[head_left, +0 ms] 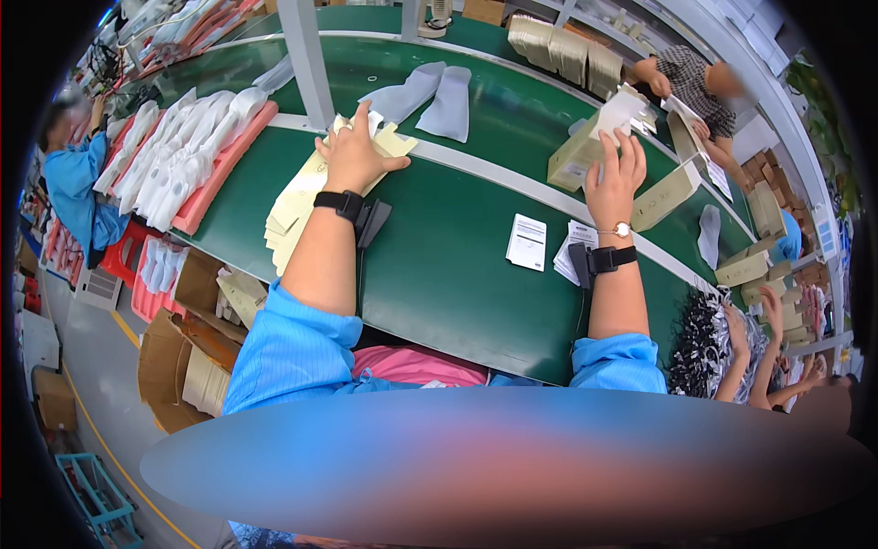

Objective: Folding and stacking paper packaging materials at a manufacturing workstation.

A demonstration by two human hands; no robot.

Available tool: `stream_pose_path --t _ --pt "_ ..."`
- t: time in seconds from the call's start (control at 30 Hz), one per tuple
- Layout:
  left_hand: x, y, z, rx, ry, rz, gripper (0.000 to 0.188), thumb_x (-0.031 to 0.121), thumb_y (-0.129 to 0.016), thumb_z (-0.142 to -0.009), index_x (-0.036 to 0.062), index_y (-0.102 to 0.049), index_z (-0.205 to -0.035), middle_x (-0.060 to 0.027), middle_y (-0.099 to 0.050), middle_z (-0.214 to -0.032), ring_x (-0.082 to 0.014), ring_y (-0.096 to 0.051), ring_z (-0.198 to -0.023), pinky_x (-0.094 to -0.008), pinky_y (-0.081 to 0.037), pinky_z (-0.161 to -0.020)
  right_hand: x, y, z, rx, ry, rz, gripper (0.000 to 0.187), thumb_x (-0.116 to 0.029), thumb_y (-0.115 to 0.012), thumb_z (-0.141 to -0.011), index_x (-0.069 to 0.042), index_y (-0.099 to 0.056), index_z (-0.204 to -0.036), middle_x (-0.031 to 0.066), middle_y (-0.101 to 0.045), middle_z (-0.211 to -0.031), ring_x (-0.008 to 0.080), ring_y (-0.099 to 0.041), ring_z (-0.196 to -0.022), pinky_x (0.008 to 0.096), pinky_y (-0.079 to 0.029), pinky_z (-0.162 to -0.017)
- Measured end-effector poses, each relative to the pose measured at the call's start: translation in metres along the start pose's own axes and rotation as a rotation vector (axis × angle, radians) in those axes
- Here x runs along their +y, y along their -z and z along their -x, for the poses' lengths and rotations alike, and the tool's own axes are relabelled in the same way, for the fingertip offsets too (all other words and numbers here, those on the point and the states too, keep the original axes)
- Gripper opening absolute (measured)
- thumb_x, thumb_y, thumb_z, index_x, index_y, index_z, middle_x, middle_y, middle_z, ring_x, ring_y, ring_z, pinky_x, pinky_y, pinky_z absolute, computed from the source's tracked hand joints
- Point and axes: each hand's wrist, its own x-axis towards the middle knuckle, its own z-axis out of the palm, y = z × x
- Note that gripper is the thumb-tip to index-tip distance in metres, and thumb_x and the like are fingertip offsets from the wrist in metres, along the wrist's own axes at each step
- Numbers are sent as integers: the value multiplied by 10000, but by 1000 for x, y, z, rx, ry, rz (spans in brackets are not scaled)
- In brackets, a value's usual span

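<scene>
My left hand (pixel 355 163) is spread over a pile of flat cream cartons (pixel 297 197), its fingers apart across their far end. My right hand (pixel 615 183) is raised with its fingers stretched out, just beside an upright cream box (pixel 576 157); whether the fingertips touch the box I cannot tell. Another cream box (pixel 666 198) lies tilted to the right of this hand. Below it on the green table (pixel 439 265) are a small stack of white printed leaflets (pixel 527 242) and a second, fanned stack (pixel 569 260), partly covered by my wrist strap.
Translucent grey sleeves (pixel 445 105) lie on the green belt beyond the white rail (pixel 494 160). At left, a pink tray (pixel 224 165) holds several white handled devices. Cardboard boxes (pixel 169 366) stand by my left side; black-and-white cables (pixel 700 343) heap at right. Co-workers are at both sides.
</scene>
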Motion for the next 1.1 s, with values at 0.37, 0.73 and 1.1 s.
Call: stream_pose_path --t 0.37,0.73,1.1 --pt "66 21 66 642 -995 396 784 176 -843 -593 139 -463 -1278 -166 -553 -1095 -345 -544 -965 -468 -409 -920 -102 22 4 -333 -9 -967 798 -240 -735 -764 -108 -284 -1410 162 -317 -1423 313 -300 -1339 414 -248 -1104" --pt "77 -5 110 557 -1075 929 591 86 -738 -716 124 -453 -1232 -118 -440 -1192 -295 -444 -1149 -470 -301 -1056 -146 44 33 -272 -137 -1826 997 -458 -730 -765 -82 -132 -1469 162 -203 -1495 322 -155 -1409 428 -165 -1126" --pt "72 -12 105 476 -1031 1039 475 77 -657 -798 144 -507 -1244 -146 -428 -1279 -319 -397 -1209 -475 -216 -1085 -145 36 31 -101 51 -1806 523 -254 -543 -934 -133 -344 -1402 139 -282 -1465 351 -148 -1406 458 -138 -1127"
